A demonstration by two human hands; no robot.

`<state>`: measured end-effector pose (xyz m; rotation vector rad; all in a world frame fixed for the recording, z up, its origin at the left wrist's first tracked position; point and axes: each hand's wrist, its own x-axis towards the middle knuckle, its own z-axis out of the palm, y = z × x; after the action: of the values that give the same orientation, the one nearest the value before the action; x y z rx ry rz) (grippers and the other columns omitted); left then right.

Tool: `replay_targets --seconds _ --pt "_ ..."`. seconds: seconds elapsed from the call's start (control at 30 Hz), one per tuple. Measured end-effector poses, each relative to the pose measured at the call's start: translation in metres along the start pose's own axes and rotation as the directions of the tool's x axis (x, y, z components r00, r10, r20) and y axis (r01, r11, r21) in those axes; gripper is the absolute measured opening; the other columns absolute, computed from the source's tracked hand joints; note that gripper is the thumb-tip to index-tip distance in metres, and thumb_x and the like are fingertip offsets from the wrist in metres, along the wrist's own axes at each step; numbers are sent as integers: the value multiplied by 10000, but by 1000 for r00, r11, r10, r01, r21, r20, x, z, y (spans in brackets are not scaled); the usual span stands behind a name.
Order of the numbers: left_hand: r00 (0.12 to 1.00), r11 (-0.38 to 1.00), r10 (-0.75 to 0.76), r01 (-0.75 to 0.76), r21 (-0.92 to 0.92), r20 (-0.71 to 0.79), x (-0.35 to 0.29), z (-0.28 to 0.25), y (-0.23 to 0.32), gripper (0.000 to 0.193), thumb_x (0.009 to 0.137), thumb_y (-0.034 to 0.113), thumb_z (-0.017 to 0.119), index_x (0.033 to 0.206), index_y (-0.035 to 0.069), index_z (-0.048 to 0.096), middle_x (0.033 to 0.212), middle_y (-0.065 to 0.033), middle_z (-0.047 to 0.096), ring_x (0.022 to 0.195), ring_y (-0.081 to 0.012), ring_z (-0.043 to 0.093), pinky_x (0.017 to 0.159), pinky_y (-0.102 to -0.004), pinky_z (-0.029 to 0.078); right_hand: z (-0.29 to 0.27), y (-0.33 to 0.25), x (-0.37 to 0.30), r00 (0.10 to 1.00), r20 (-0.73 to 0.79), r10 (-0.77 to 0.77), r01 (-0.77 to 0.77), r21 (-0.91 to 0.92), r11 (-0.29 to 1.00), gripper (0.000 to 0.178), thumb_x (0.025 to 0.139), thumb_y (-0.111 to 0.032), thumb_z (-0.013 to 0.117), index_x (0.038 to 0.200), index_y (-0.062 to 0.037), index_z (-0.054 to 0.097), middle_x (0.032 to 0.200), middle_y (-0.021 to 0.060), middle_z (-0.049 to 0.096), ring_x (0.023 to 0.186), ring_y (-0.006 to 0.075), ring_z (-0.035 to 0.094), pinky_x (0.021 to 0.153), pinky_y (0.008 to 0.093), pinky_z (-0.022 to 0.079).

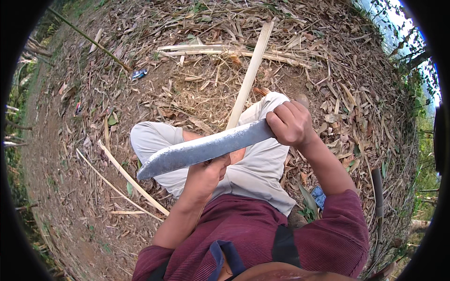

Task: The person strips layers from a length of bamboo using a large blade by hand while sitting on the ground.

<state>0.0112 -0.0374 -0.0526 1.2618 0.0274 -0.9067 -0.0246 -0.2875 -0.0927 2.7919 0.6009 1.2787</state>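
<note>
My right hand (291, 122) is wrapped round the handle of a machete (206, 149). Its long, broad grey blade lies level across my lap, with the tip to the left. My left hand (205, 180) is closed just below the blade, which covers part of its fingers. A pale, flat bamboo strip (251, 75) runs from behind the blade away from me, its far end over the leaf litter. The strip's near end is hidden, but it lines up with my left hand's grip.
Split strips (229, 50) lie on the ground ahead. More thin strips (133, 180) lie at the left. A dark-handled tool (378, 192) is at the right. A blue wrapper (139, 74) lies at the far left, near a green stalk (89, 40). Dry leaves cover the slope.
</note>
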Motion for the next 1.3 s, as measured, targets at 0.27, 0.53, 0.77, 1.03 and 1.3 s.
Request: replay_targets --seconds 0.27,0.53,0.77,1.03,1.3 --pt "983 991 -112 122 -56 147 1 -19 2 305 1044 353 508 892 88 510 614 87 336 448 11 249 379 -169 175 -14 75 -28 941 57 332 -311 -231 922 255 812 -228 735 713 -96 540 608 39 533 527 202 589 467 350 472" --pt "959 963 -221 244 -116 176 15 -35 -12 307 1048 378 484 887 120 526 608 91 335 433 -1 261 380 -179 189 1 34 -31 882 153 445 -429 -126 894 291 818 -297 749 751 -96 550 610 43 554 512 231 607 457 364 486" --pt "926 927 -288 334 -172 245 -4 -43 -19 266 1052 296 466 901 77 476 615 69 339 425 -8 252 371 -179 193 16 81 -41 762 167 626 -598 -189 779 354 966 -331 575 716 -83 543 579 83 568 497 268 594 525 445 497" --pt "945 951 -256 284 -123 206 9 -57 -7 370 1055 418 415 842 117 442 623 40 367 416 -38 291 386 -195 243 25 59 -68 242 120 963 -954 212 213 503 1022 -406 533 740 5 602 551 63 503 490 161 465 478 341 362" --pt "983 978 -61 24 207 172 24 -49 13 547 1042 537 382 876 41 543 628 14 393 428 -84 424 394 -226 338 24 -42 -45 670 77 739 -708 369 603 175 894 -169 708 838 -25 627 600 82 558 500 237 571 492 331 454"
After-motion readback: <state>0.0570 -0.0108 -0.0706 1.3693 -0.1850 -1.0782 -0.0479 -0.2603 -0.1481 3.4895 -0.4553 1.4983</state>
